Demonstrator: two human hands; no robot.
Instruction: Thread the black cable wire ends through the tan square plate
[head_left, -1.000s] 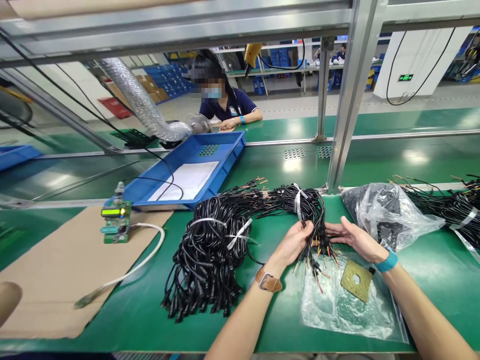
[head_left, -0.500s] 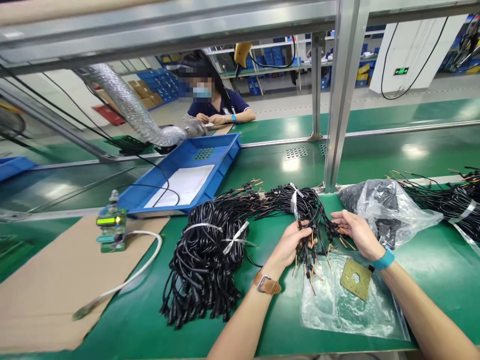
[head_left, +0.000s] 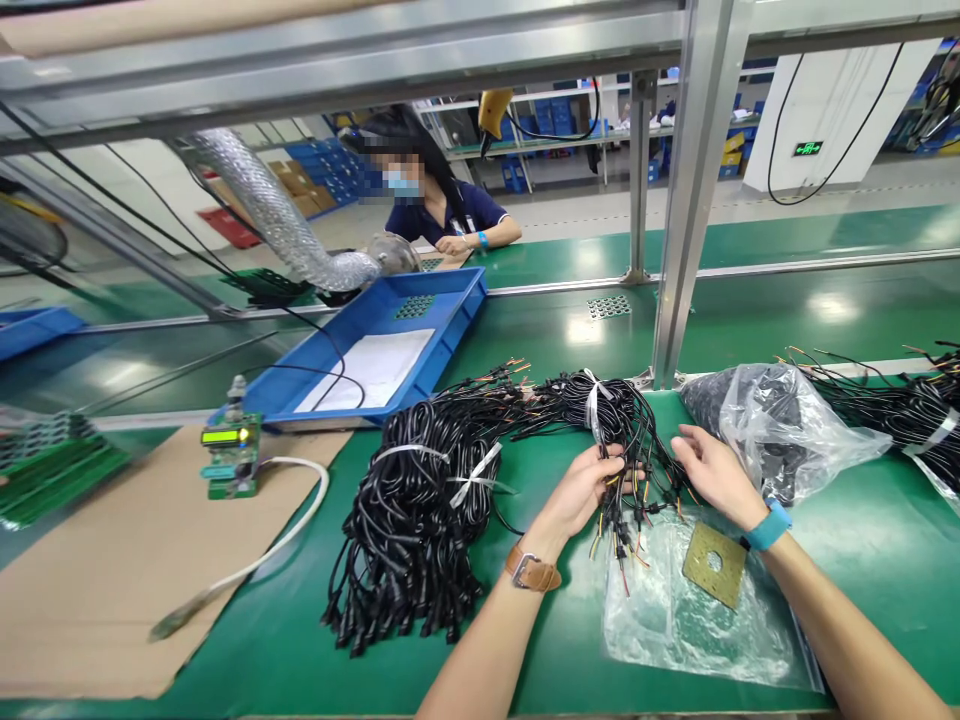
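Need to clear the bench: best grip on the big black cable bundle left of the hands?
Grip the black cable bundle at its waist, where the white ties cinch it, coming from above. Below that the connector ends fan out loose and would probably slip from a grip.

One head-worn view only. The green bench (head_left: 300, 620) was looked down on, forward, from close above its near edge; the aluminium frame (head_left: 694, 190) and far workstations were taken in beyond.
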